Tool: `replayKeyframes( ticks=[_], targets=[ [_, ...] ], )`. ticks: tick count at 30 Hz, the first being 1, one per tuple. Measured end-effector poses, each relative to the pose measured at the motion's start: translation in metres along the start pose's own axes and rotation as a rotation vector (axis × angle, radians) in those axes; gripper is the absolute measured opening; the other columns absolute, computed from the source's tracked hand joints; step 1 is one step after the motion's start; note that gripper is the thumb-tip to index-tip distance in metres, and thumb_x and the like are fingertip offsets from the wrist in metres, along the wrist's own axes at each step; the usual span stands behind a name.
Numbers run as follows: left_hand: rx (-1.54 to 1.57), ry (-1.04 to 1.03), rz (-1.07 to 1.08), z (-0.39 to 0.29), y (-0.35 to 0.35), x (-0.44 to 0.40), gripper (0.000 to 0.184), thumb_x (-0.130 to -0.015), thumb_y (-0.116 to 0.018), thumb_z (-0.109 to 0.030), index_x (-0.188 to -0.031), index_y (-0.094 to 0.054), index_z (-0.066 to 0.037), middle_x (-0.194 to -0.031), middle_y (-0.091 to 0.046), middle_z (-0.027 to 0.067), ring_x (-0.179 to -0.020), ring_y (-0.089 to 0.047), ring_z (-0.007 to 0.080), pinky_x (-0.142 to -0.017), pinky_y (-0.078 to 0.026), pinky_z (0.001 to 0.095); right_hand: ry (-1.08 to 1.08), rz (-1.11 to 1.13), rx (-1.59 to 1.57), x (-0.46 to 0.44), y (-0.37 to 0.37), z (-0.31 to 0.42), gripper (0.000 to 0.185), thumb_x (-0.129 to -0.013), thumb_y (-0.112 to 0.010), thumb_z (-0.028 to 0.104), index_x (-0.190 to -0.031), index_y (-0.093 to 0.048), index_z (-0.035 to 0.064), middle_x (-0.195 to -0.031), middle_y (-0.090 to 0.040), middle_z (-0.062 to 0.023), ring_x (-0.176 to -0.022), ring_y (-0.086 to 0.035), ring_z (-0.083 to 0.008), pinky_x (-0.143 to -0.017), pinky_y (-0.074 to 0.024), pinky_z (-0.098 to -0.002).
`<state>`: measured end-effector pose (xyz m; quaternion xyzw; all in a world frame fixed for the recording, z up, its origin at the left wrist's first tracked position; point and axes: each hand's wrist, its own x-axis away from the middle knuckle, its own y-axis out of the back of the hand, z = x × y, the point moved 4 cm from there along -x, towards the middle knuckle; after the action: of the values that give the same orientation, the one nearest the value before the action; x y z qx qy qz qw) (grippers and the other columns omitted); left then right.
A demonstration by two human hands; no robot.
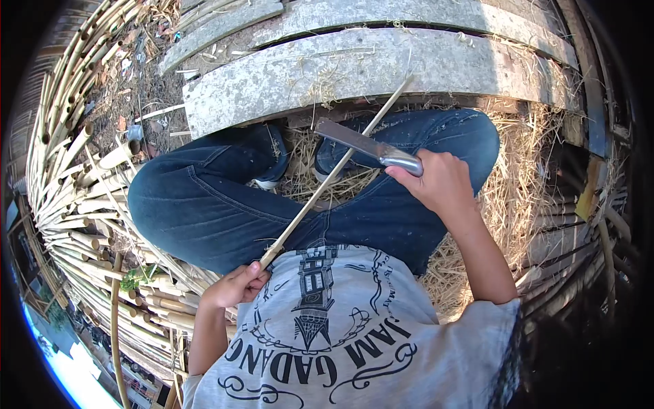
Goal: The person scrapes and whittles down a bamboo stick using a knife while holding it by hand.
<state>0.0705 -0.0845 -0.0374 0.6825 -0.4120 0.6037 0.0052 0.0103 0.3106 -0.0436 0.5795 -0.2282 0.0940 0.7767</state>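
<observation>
A long, thin bamboo strip (315,196) slants across my lap, its far tip above the near edge of the boards. My left hand (238,285), at my waist, is closed round its lower end. My right hand (439,183) grips the metal handle of a large knife (351,140) above my right thigh. The knife's broad blade points left and crosses over the strip near its upper part. Whether the blade touches the strip, I cannot tell.
Weathered wooden planks (286,75) lie in front of my crossed legs, with shavings on them. Stacked bamboo poles (75,225) fill the left side. Loose bamboo shavings (514,170) cover the ground at the right. Further boards (596,133) stand at the far right.
</observation>
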Motion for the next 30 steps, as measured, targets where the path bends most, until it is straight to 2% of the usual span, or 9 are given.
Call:
replayKeyframes(
  ticks=[4,10,15,18,20,21,24,25,30],
  targets=[
    [-0.034,0.057,-0.166,0.006,0.0,0.004,0.06,-0.101,-0.03,-0.066,-0.07,-0.039,-0.016,-0.066,-0.024,-0.0087,-0.053,-0.021,0.005,-0.046,-0.019,0.0219,-0.256,-0.28,0.066,-0.035,0.038,-0.072,0.077,-0.085,-0.056,0.072,-0.072,-0.072,-0.002,-0.067,-0.066,-0.0232,-0.065,-0.068,-0.0393,-0.06,-0.054,-0.0471],
    [0.054,0.038,-0.087,0.012,0.006,0.0,0.061,-0.099,-0.035,-0.069,-0.073,-0.045,-0.014,-0.067,-0.03,-0.009,-0.055,-0.026,0.0042,-0.047,-0.022,0.0209,0.017,-0.118,0.128,-0.019,0.025,-0.034,0.078,-0.083,-0.055,0.075,-0.074,-0.071,-0.0009,-0.066,-0.067,-0.0215,-0.065,-0.069,-0.0384,-0.06,-0.0542,-0.0471],
    [0.015,0.08,-0.218,0.006,0.002,0.008,0.059,-0.1,-0.037,-0.065,-0.08,-0.052,-0.012,-0.067,-0.032,-0.0089,-0.056,-0.026,0.0037,-0.048,-0.023,0.0207,-0.28,-0.222,-0.099,-0.038,0.026,-0.065,0.076,-0.088,-0.056,0.069,-0.077,-0.071,-0.0049,-0.069,-0.067,-0.0248,-0.067,-0.069,-0.04,-0.06,-0.0535,-0.0458],
    [-0.013,0.028,-0.216,0.009,0.003,0.004,0.058,-0.102,-0.042,-0.059,-0.086,-0.058,-0.006,-0.067,-0.042,-0.0055,-0.056,-0.032,0.0061,-0.05,-0.029,0.023,-0.261,-0.288,-0.426,-0.037,0.025,-0.065,0.072,-0.095,-0.051,0.064,-0.069,-0.063,-0.0023,-0.062,-0.063,-0.0164,-0.051,-0.06,-0.0324,-0.053,-0.049,-0.0389],
    [-0.464,-0.173,-0.512,-0.012,-0.008,0.01,0.056,-0.101,-0.048,-0.053,-0.084,-0.055,0.0,-0.066,-0.054,0.0053,-0.057,-0.047,0.0145,-0.054,-0.041,0.0304,-0.303,-0.202,-1.164,-0.029,0.011,-0.043,0.068,-0.098,-0.044,0.064,-0.07,-0.056,0.004,-0.055,-0.054,-0.0058,-0.044,-0.052,-0.0201,-0.048,-0.0446,-0.0318],
    [-0.625,-0.133,-0.6,-0.043,-0.024,0.017,0.051,-0.098,-0.058,-0.048,-0.089,-0.053,0.002,-0.068,-0.06,0.0177,-0.062,-0.06,0.0304,-0.063,-0.049,0.0411,-0.209,-0.11,-1.56,-0.028,0.002,-0.028,0.065,-0.099,-0.038,0.066,-0.073,-0.052,0.008,-0.054,-0.047,0.0,-0.043,-0.048,-0.0122,-0.046,-0.042,-0.0274],
    [-0.948,0.09,-0.777,-0.081,-0.047,0.038,0.05,-0.094,-0.065,-0.045,-0.105,-0.055,0.003,-0.069,-0.061,0.0197,-0.065,-0.063,0.0399,-0.067,-0.05,0.047,0.391,0.11,-2.321,-0.032,0.007,0.01,0.067,-0.095,-0.036,0.074,-0.07,-0.045,0.012,-0.051,-0.042,0.0015,-0.04,-0.043,-0.0132,-0.045,-0.0409,-0.0309],
    [-1.04,0.081,-0.799,-0.077,-0.046,0.042,0.057,-0.089,-0.07,-0.044,-0.118,-0.053,0.002,-0.081,-0.063,0.0187,-0.077,-0.064,0.0417,-0.073,-0.05,0.0483,0.499,0.161,-2.478,-0.034,0.015,0.013,0.066,-0.094,-0.036,0.074,-0.068,-0.042,0.0139,-0.05,-0.04,0.002,-0.04,-0.042,-0.013,-0.046,-0.0398,-0.031],
    [-1.246,-0.215,-0.967,-0.127,-0.084,0.061,0.057,-0.085,-0.073,-0.038,-0.122,-0.054,0.001,-0.115,-0.058,0.0203,-0.103,-0.06,0.0388,-0.084,-0.049,0.0449,0.826,0.23,-2.937,-0.04,0.071,-0.002,0.048,-0.095,-0.053,0.055,-0.067,-0.042,0.017,-0.05,-0.04,0.0076,-0.042,-0.04,-0.0056,-0.047,-0.038,-0.0234]
  ],
)
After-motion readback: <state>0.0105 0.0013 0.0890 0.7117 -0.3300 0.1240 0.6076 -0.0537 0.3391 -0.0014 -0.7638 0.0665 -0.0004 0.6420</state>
